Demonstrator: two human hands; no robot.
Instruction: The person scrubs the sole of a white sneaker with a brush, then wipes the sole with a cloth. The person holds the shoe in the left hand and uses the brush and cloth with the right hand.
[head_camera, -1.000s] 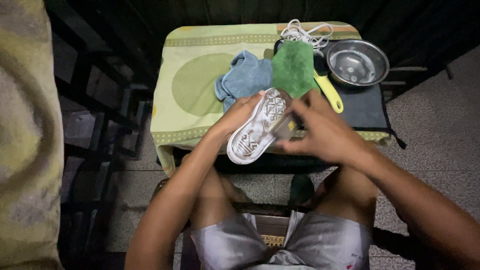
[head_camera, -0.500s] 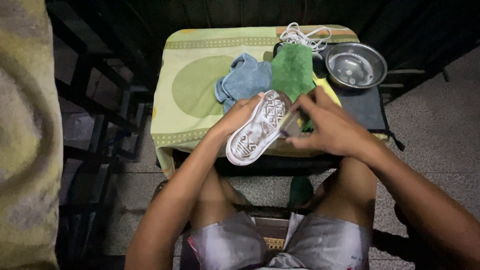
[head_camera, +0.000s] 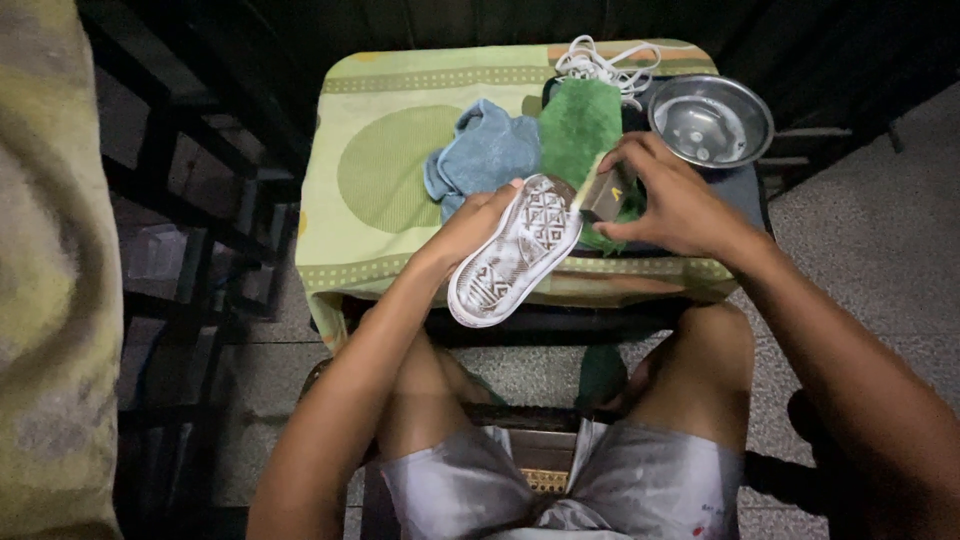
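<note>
while the left hand (head_camera: 470, 225) grips a white shoe (head_camera: 515, 250) from beneath, sole turned up toward the camera, the patterned tread lies fully exposed, which is likely why it is held tilted that way. the shoe hangs over the near edge of the small table (head_camera: 400, 110), its heel end past that edge and above the person's knees, its toe end just in front of the blue cloth (head_camera: 485, 150). the right hand (head_camera: 670, 195) is closed around a small dark block (head_camera: 608, 192), perhaps a brush or sponge, pressed against the toe end of the sole; what it is exactly cannot be told. just behind the shoe lies a green cloth (head_camera: 580, 125), beside the blue one, both within easy reach. farther behind the shoe, white laces (head_camera: 605, 65) sit in a loose heap, and behind and to the right of it stands a metal bowl (head_camera: 712, 120), well apart from the sole. left of the shoe the patterned tablecloth is bare, giving room to move; right of it the bowl and the table's edge crowd the right hand's side.
</note>
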